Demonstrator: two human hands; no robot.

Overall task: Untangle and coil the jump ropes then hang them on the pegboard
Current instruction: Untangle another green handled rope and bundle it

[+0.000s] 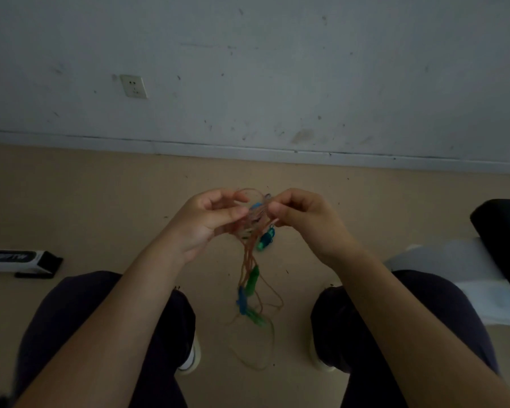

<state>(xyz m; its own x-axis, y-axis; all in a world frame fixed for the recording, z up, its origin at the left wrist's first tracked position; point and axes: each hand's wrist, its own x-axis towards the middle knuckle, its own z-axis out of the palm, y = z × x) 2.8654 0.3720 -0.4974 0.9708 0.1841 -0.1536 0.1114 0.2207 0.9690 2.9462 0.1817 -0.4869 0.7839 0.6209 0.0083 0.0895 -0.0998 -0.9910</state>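
A tangle of thin orange jump ropes (249, 260) hangs between my knees, its lower loops trailing on the floor. Green handles (252, 280) and blue handles (242, 298) dangle in the bundle, and a teal handle (266, 239) hangs just under my right hand. My left hand (209, 222) pinches the top of the tangle from the left. From the right, my right hand (304, 219) pinches strands at the same knot. The two hands nearly touch. No pegboard is in view.
I sit facing a scuffed white wall with a socket (133, 86) low on it. A black and white box (18, 260) lies on the tan floor at the left. A black object (504, 231) and white sheets (460, 269) lie at the right.
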